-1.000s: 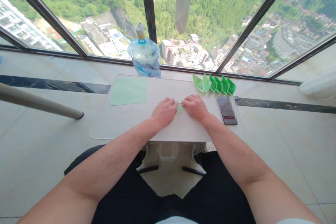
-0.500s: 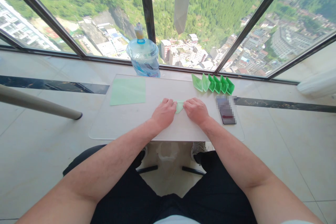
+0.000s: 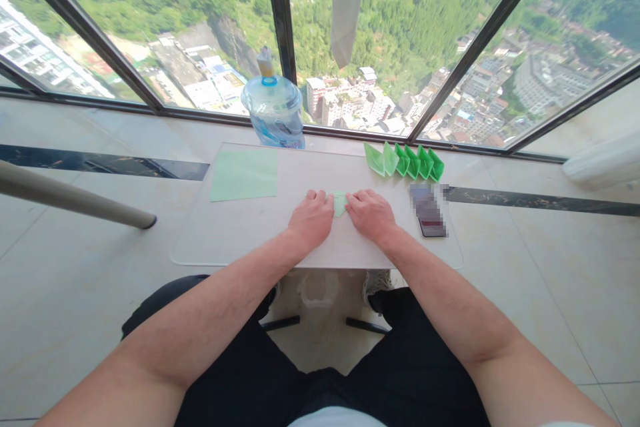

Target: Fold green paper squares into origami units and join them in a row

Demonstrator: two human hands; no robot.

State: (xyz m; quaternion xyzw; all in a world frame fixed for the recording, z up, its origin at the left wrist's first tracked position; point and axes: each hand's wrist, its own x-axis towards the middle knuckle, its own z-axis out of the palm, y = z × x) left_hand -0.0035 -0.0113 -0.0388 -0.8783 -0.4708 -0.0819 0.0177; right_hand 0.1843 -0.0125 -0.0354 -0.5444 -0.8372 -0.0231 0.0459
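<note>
no legible text. markings on water bottle (image 3: 275, 110) too blurred to read; phone (image 3: 427, 210) screen partly pixelated, nothing readable there.

Gap b/w L hand (image 3: 313, 219) and R hand (image 3: 371, 213), mid-frame, is a bit wider than a sec ago, so I see more paper (image 3: 339, 205). Both hands sit slightly lower in the frame. View's drifted a touch, so the phone (image 3: 431, 225), right of ctr, is a hair further left.
</note>
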